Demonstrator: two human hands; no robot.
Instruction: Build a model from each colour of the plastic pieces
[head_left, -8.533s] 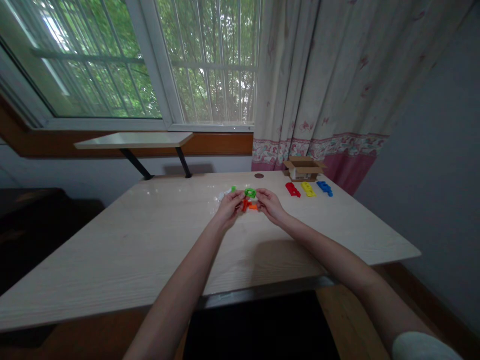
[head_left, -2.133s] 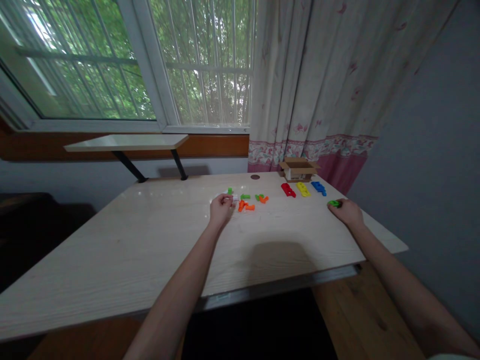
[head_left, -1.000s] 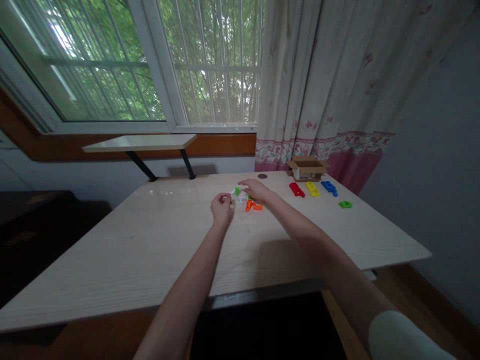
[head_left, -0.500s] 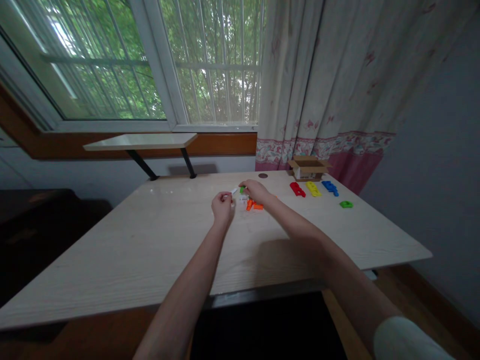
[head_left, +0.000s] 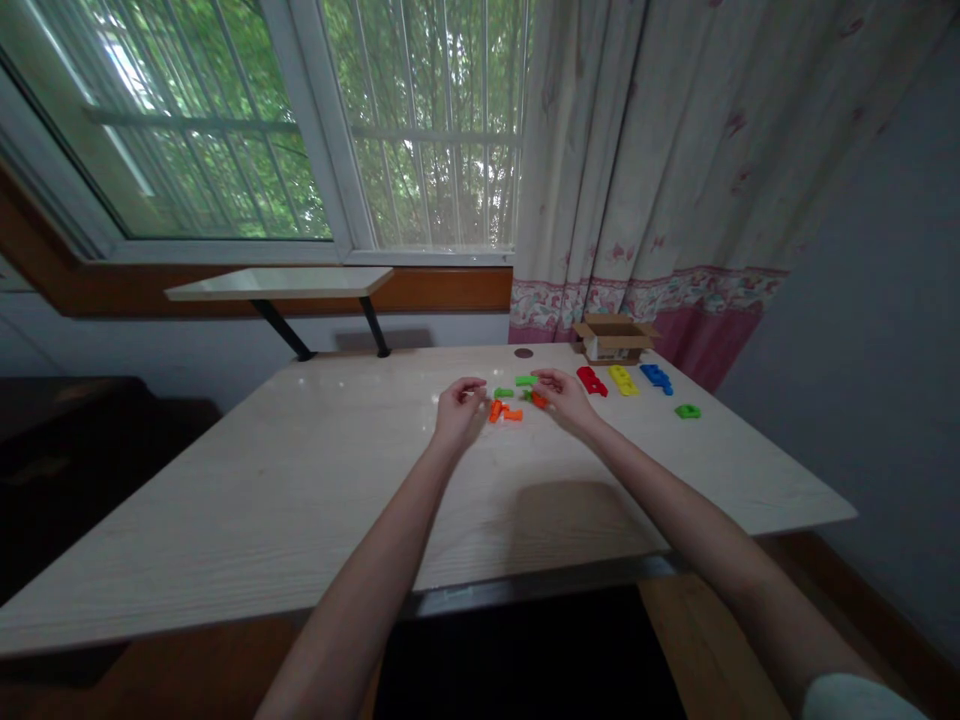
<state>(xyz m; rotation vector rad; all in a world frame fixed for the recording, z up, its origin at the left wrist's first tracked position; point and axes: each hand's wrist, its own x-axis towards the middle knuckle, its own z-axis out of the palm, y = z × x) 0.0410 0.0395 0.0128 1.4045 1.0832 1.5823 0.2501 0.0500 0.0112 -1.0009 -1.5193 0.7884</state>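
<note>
The person's left hand [head_left: 459,412] is hovering low over the tabletop [head_left: 300,510] with its fingers [head_left: 471,386] curled together, though I can't tell whether they're gripping anything, while the right hand [head_left: 566,398] is hanging just beside a small green block [head_left: 526,380] and an orange block [head_left: 539,400], its fingers [head_left: 547,377] loosely bent and not clearly closing on either. Between the hands, more orange and green plastic pieces [head_left: 504,410] are lying on the tabletop, and further right a red piece [head_left: 591,380], a yellow piece [head_left: 623,380] and a blue piece [head_left: 656,376] are sitting in a row near an open cardboard box [head_left: 615,340], with a lone green piece [head_left: 687,411] lying apart from them
</note>
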